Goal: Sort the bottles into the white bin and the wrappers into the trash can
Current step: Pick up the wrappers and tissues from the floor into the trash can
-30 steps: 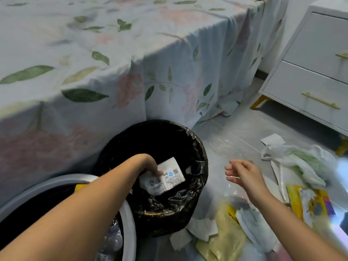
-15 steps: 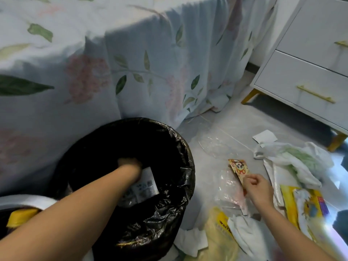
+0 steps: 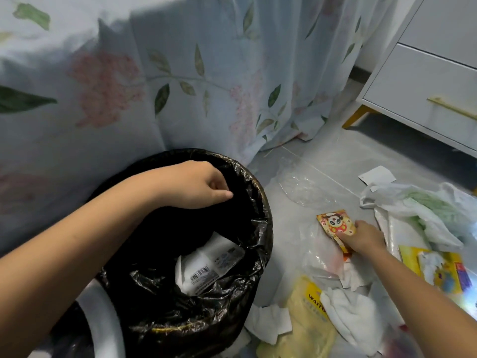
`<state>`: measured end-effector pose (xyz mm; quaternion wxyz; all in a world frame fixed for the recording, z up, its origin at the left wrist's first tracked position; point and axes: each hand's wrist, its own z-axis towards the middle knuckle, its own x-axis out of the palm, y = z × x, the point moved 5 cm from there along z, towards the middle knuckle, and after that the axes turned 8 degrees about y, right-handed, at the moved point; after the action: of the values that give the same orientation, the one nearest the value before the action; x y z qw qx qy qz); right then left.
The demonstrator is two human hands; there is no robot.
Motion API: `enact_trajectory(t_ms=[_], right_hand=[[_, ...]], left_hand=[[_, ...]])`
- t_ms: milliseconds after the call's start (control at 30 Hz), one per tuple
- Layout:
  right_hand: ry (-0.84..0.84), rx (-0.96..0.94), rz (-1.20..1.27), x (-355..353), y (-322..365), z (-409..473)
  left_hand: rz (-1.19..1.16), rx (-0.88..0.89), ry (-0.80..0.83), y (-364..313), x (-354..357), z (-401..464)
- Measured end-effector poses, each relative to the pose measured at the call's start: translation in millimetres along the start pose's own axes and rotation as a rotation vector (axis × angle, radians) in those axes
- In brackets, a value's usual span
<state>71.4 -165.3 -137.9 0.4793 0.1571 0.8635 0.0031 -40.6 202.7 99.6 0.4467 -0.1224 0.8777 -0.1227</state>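
Trash can liner: glossy, crinkled black plastic. White wrapper inside: smooth, printed. Panda wrapper, centre right: glossy. Floral bedsheet, upper frame: matt cloth. Floor: smooth grey tile. Drawer handle, right edge: brass-coloured metal.

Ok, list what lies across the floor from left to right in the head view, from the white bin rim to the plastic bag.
white bin rim → trash can → panda wrapper, gripped by the right hand → white plastic bag

A floral bedsheet drapes beside white drawers on grey floor.
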Motion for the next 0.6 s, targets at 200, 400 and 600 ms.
enact_trajectory(t_ms=[200, 400, 600], right_hand=[[-0.15, -0.051, 0.184, 6, -1, -14], [-0.324, -0.346, 0.805, -57, 39, -91], [-0.047, -0.67, 1.167, -113, 97, -204]], left_hand=[[-0.212, 0.028, -0.123, -6, 16, 9], [-0.491, 0.068, -0.321, -20, 14, 5], [-0.917, 0.262, -0.274, -61, 17, -9]])
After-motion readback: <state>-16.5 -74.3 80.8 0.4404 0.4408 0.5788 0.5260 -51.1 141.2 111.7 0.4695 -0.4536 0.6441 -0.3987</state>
